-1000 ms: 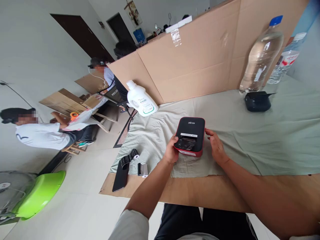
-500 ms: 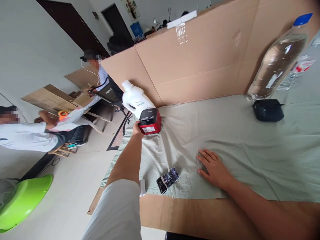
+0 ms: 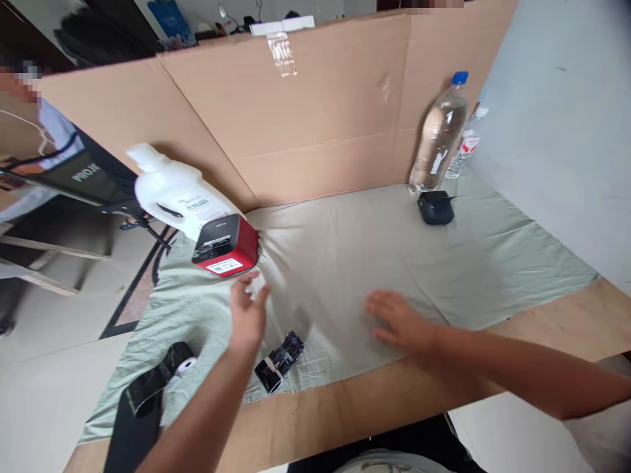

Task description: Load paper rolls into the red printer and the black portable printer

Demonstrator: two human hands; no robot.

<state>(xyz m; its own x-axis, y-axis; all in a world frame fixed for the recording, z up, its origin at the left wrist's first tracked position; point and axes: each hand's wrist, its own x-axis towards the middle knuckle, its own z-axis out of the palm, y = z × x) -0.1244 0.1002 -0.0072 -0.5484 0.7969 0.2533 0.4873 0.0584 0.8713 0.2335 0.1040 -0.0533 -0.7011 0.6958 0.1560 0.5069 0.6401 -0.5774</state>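
The left hand (image 3: 248, 316) had let go of the red printer (image 3: 225, 247), which now sat against the white jug (image 3: 173, 194). Fingers spread, empty, it hovered near the black strip (image 3: 280, 360); a careless sweep could knock either. The right hand (image 3: 398, 323) lay flat on the cloth (image 3: 468, 263).

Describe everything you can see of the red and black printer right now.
The printer is a small boxy device with a black top and glossy red sides, plastic by the look. A white barcode label shows on the face turned toward the camera, and a pale slot runs across the black top. It sits tilted on the wrinkled green cloth, against the white jug. The left hand hovers open just in front of it, not touching.
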